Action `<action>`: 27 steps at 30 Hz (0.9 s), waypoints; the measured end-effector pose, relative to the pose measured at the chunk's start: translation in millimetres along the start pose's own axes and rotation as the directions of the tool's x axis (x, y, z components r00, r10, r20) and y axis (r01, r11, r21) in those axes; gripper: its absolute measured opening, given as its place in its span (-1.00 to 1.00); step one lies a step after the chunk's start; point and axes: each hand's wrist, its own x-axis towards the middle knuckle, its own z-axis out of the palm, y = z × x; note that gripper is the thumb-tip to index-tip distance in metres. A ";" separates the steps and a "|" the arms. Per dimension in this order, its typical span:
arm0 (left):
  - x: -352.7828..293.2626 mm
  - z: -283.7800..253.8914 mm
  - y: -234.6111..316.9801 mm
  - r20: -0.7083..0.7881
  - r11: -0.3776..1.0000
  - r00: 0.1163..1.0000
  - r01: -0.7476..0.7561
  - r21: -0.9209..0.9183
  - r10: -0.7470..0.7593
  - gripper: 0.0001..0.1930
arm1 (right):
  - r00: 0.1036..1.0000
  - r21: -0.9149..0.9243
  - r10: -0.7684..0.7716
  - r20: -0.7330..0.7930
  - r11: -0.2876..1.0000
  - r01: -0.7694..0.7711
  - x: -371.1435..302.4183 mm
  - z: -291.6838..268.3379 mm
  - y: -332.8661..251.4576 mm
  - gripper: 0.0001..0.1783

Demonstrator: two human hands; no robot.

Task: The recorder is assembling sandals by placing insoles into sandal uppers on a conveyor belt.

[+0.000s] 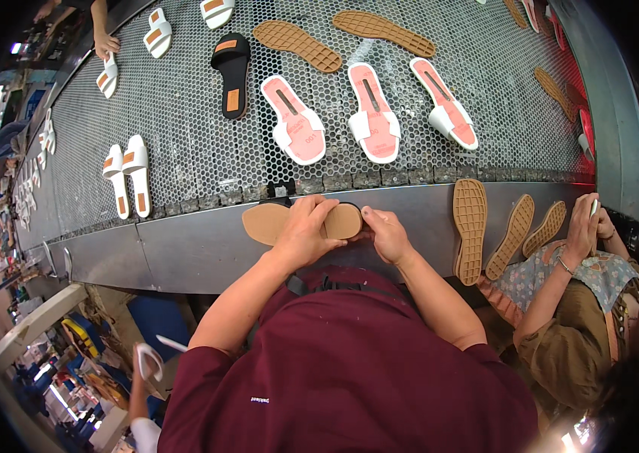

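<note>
In front of me, over the metal ledge, I hold a slide sandal with its smooth tan underside facing up. A bit of black shows along its far edge. My left hand wraps across its middle, thumb and fingers closed on it. At its narrower right end my right hand pinches the edge; some of those fingers are hidden underneath. Beyond my hands, on the belt, lie white sandals with pink insoles and a black slide sandal.
A perforated belt carries loose tan outsoles and finished white slides. More gridded outsoles rest on the metal ledge to my right. Beside them a co-worker's hands hold something pale. Another person's hand reaches in at far left.
</note>
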 end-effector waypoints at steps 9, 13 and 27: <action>-7.6 3.3 7.8 -0.183 0.986 0.972 -0.130 0.106 0.147 -0.27 | 0.973 -0.540 -0.214 -0.088 0.831 0.134 -8.4 23.4 -9.9 -0.75; -17.9 -24.8 11.0 -0.250 0.973 0.955 -0.112 0.203 0.162 -0.23 | 0.962 -0.490 -0.253 0.106 0.828 0.272 -4.7 47.6 -25.7 -0.54; -64.6 -65.5 -169.6 -0.563 0.684 0.389 0.410 -0.603 -0.729 -0.52 | 0.766 -0.797 -0.640 -0.053 0.490 0.354 43.7 -26.3 -86.3 -0.33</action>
